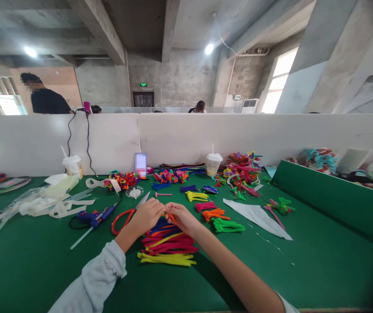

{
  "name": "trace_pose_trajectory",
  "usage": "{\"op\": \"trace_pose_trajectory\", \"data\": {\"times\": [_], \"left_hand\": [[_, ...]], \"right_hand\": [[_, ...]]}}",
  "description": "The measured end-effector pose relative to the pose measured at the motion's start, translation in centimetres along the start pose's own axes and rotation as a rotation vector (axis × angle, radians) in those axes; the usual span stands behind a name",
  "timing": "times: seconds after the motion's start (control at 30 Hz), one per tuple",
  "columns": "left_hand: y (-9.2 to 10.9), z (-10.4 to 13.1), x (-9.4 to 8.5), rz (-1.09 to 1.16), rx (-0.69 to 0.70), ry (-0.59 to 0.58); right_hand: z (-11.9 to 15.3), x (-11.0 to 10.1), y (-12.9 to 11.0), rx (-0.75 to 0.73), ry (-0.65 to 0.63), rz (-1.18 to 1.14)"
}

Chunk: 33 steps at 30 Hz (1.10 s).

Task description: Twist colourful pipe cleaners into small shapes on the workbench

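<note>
My left hand (150,214) and my right hand (180,217) meet at the middle of the green table, fingers pinched together. Between them is an orange pipe cleaner (172,218), its far end hidden by the fingers. Just below the hands lies a pile of cut pipe cleaners (170,244) in red, yellow, orange and blue. Red-handled scissors (121,221) rest beside my left hand, partly covered by it. To the right of my right hand sit small bent bundles: yellow (197,196), pink (205,206), orange (215,214) and green (227,225).
A blue glue gun (98,216) and plastic wrappings (39,202) lie at the left. Behind stand a phone (141,164), two drink cups (214,164) (72,166) and a colourful heap (243,169). White paper (258,217) and a green divider (330,195) are at the right.
</note>
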<state>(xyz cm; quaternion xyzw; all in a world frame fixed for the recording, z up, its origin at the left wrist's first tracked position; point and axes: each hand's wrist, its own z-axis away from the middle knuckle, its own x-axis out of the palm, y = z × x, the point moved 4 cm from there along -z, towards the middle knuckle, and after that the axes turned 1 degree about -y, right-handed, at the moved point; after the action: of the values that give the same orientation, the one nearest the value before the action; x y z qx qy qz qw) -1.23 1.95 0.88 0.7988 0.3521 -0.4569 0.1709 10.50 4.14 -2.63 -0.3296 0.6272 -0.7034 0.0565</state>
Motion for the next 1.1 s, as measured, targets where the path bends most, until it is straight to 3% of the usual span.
{"op": "trace_pose_trajectory", "data": {"times": [0.17,0.33,0.63,0.77,0.87,0.93,1.1], "left_hand": [[0.2,0.2,0.3,-0.087,0.089,-0.023],[0.7,0.4,-0.1,-0.183,0.162,0.036],[0.8,0.5,-0.1,-0.185,0.137,0.029],[0.6,0.5,0.0,-0.168,0.153,0.019],[0.5,0.3,0.2,-0.107,0.068,0.035],[0.4,0.1,0.1,0.004,-0.064,0.066],[-0.3,-0.3,0.0,0.514,-0.493,0.055]], "right_hand": [[0.3,0.1,0.2,0.080,-0.015,0.017],[0.6,0.4,-0.2,0.071,-0.072,-0.121],[0.8,0.7,-0.3,0.086,-0.120,-0.147],[0.8,0.7,-0.3,0.069,-0.070,-0.161],[0.4,0.3,-0.2,0.017,0.009,-0.119],[0.1,0.0,-0.4,-0.098,0.080,0.002],[0.8,0.3,-1.6,-0.473,0.273,0.724]]}}
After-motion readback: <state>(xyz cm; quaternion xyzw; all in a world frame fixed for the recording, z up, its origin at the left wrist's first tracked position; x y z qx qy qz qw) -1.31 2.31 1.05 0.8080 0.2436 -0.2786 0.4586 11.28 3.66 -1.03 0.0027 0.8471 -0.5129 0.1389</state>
